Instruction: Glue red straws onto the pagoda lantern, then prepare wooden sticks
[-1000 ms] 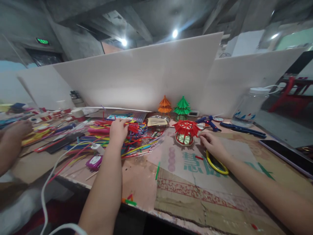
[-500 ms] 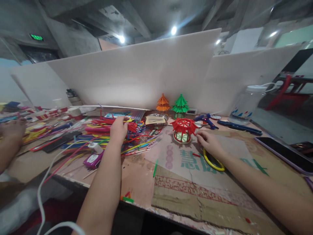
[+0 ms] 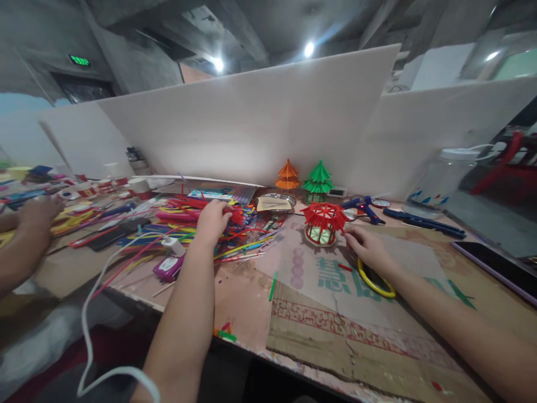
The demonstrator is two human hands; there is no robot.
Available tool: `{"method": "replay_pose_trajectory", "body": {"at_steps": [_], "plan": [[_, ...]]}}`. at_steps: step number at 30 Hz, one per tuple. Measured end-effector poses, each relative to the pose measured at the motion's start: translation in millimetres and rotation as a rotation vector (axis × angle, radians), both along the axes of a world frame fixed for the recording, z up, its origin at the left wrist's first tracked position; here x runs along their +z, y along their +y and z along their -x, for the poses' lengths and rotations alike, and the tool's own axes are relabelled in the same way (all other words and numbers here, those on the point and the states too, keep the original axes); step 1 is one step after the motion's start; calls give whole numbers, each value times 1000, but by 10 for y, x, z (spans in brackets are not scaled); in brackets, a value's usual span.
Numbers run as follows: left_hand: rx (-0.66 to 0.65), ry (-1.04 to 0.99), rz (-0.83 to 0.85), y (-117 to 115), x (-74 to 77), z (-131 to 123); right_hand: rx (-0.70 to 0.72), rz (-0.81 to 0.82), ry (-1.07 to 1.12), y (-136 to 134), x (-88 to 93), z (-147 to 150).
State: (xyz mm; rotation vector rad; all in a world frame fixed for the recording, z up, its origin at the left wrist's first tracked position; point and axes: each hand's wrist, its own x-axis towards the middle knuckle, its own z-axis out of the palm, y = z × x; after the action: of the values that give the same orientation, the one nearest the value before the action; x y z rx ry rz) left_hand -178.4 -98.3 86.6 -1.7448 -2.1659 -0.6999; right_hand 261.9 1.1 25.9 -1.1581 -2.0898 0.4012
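My left hand (image 3: 213, 221) reaches into a heap of coloured straws (image 3: 235, 232) on the table, fingers curled into the red ones; what it grips is hidden. My right hand (image 3: 366, 246) rests on the cardboard sheet (image 3: 377, 330), fingers bent and touching the right side of a small red straw pavilion (image 3: 323, 223). A yellow ring (image 3: 375, 280) lies under my right wrist.
Orange (image 3: 287, 176) and green (image 3: 319, 180) straw pavilions stand at the white partition. A blue glue gun (image 3: 363, 206), a plastic jar (image 3: 436, 182) and a phone (image 3: 497, 268) lie to the right. Another person's arm (image 3: 23, 240) works at far left. A white cable (image 3: 94, 313) hangs off the table edge.
The view shifted slightly. My left hand stays in the straw heap and my right hand stays beside the red pavilion.
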Motion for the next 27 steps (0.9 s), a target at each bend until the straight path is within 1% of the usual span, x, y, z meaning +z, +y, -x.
{"method": "replay_pose_trajectory", "body": {"at_steps": [4, 8, 11, 14, 16, 19, 21, 22, 24, 27], "plan": [[19, -16, 38, -32, -7, 46, 11, 18, -23, -4, 15, -7], [8, -26, 63, -35, -48, 59, 9, 12, -26, 33, -21, -33], [15, -44, 34, -8, -79, 42, 1, 10, -27, 53, -32, -44], [14, -65, -12, 11, -90, 34, 1, 33, -39, 46, -3, -37], [-1, -80, -43, 3, -68, 33, -2, 47, -42, 31, 23, -24], [-60, -97, -103, -29, 22, -30, -12, 65, -39, 0, 53, -1], [-126, -98, -161, -47, 99, -176, -24, 73, 4, -33, 77, 10], [-165, -94, -192, -53, 131, -291, -33, 73, 37, -56, 98, 13], [-254, -77, -243, -59, 167, -594, -62, 64, 99, -119, 171, 19], [-435, -15, -263, -71, 157, -1136, -109, 20, 168, -263, 364, 29]]}}
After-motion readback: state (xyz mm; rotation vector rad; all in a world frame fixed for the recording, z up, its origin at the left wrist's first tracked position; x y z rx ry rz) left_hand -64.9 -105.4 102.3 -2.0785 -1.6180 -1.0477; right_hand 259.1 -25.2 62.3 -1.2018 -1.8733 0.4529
